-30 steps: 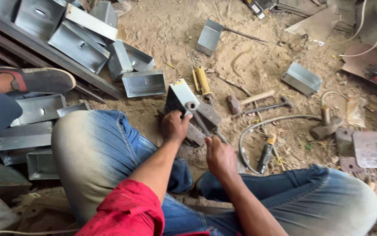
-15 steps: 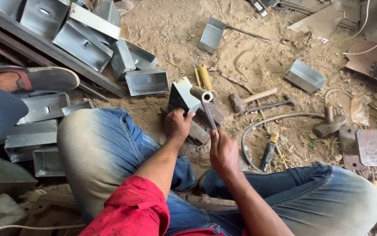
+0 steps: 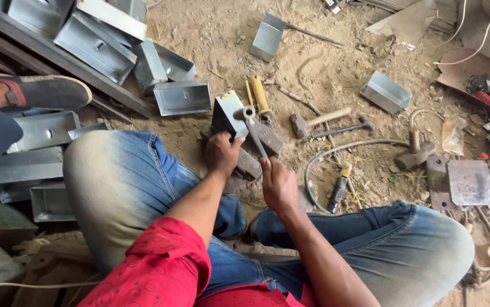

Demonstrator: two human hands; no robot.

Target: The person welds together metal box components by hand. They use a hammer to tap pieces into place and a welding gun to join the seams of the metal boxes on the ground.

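Steel hammer is gripped in the right hand, fist closed on the lower handle, long axis running up and slightly left, head over the grey metal box. Left hand is curled narrow against the box's near edge, on the dirt floor between the knees. Around: yellow-handled tool just right of the box, wooden-handled hammer and hose further right, more metal trays stacked left.
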